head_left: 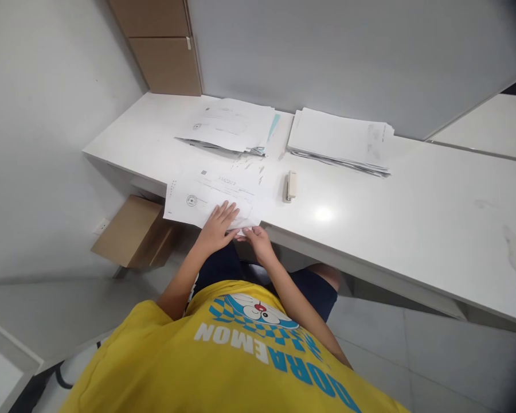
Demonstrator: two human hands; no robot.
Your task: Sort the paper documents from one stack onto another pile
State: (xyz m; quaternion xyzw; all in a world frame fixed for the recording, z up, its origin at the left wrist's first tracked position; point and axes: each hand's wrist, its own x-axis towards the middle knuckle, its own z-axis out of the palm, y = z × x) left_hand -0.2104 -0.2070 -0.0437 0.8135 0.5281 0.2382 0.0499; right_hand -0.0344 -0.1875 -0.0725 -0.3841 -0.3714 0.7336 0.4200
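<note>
Printed sheets (206, 192): at worktop (391, 201) near edge | left hand (218, 226): spread flat on top | right hand (258, 241): pinching their edge

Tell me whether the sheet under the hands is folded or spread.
Spread: the sheet lies flat on the desk, left hand on it, right hand at its edge.
</note>
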